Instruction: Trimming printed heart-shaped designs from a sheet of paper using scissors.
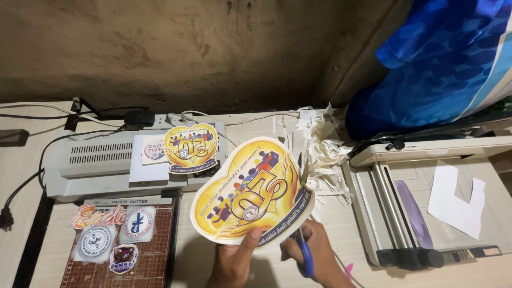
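At the far left a black power cord (pixel 21 186) runs along the table (pixel 341 224) to the grey laminator (pixel 106 162). On top of it lie a small white sticker with red lettering (pixel 153 151) and a smaller heart-shaped yellow print with a purple band (pixel 191 148). Near that, at the lower left, sits a brown grid paper cutter board (pixel 152 250) carrying cut-out labels: an orange script one (pixel 98 216), a round white one with a blue cross shape (pixel 138 223), a round grey-blue seal (pixel 95 242) and a small red and dark badge (pixel 122 258).

In the middle I hold up the large heart-shaped print (pixel 255 193), yellow and gold with a purple ribbon along its lower edge, tilted, above the table. My left hand (pixel 234 261) pinches its near edge, thumb pressed on the front face, the other fingers hidden behind. My right hand (pixel 314 253) is curled through the blue handles of the scissors (pixel 304 250), whose blades stand at the print's right edge.

Beyond, a heap of white paper trimmings (pixel 320 149) lies against the wall. To the right is a cream guillotine trimmer (pixel 426 202) with a white paper scrap (pixel 456 200) on its bed, and blue patterned cloth (pixel 437 58) hangs at the far right.
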